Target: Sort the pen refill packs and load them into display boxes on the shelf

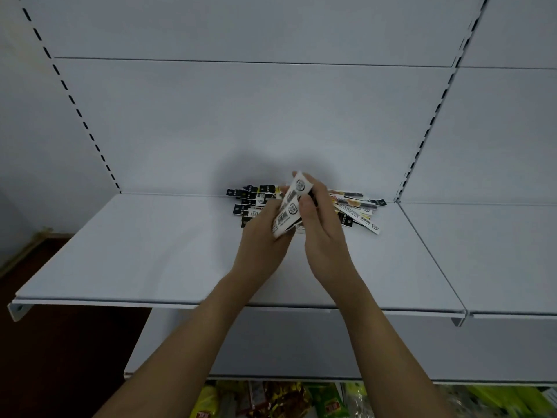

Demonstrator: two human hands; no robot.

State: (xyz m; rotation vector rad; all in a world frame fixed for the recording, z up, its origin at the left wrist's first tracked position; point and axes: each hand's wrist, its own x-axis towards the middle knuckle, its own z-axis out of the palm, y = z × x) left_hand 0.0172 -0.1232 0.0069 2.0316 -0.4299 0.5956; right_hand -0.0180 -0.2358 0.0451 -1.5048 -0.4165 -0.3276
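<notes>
A loose pile of pen refill packs (355, 206), black, white and yellow, lies at the back of the white shelf (150, 251) against the rear panel. Above the pile, my left hand (262, 236) grips the lower end of a few white refill packs (291, 206) with barcodes. These packs stand tilted upward. My right hand (319, 224) pinches the same bunch near its upper end, thumb on the front. Part of the pile is hidden behind both hands. No display box shows in this view.
Slotted uprights (422, 146) frame the bay on both sides. A second shelf (497, 251) adjoins on the right. Below the shelf edge, colourful snack packets (271, 399) lie on a lower level. Dark floor (45, 342) shows at the left.
</notes>
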